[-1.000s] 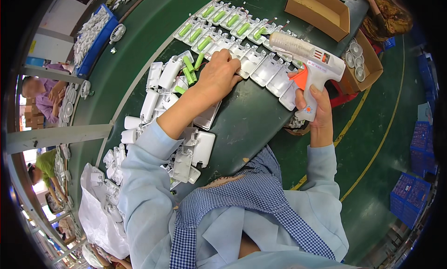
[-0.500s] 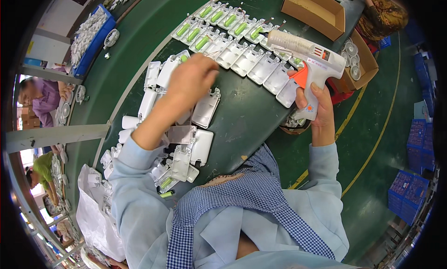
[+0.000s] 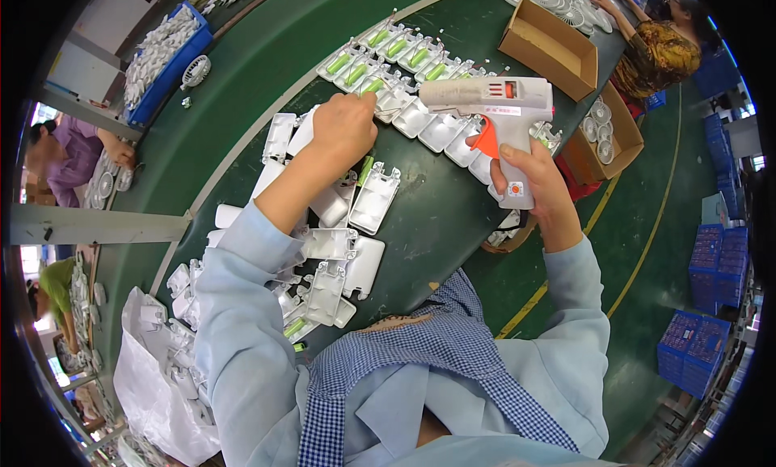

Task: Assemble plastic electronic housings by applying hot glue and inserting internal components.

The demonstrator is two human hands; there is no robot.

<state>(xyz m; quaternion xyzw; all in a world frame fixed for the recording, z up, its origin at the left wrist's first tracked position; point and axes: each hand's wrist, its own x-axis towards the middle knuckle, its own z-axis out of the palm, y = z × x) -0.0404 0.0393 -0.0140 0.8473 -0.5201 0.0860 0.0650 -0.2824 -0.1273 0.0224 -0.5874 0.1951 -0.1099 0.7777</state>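
My right hand (image 3: 533,172) grips a white hot glue gun (image 3: 517,115) with an orange trigger (image 3: 487,137), its nozzle end pointing left over the shells. My left hand (image 3: 346,129) is closed, its fingers curled at the near row of white plastic shells, beside a green battery cell (image 3: 373,87). Whatever those fingers hold is hidden. Several shells in the two rows carry green cells with thin wires, while shells such as this open one (image 3: 442,131) bear none. Below my left hand lies a loose pile of shells (image 3: 374,199), with another green cell (image 3: 365,170) among them.
A cardboard box (image 3: 550,51) stands on the dark green table (image 3: 428,200); another (image 3: 614,148) holds white fan grilles. A white plastic bag (image 3: 153,386) of parts sits at lower left. Another person (image 3: 663,55) works at the far right; blue crates (image 3: 699,350) stack up along the right.
My left hand has moved right and closed near the row. The glue gun has shifted left and turned more level in my right hand. The whole view has also shifted slightly.
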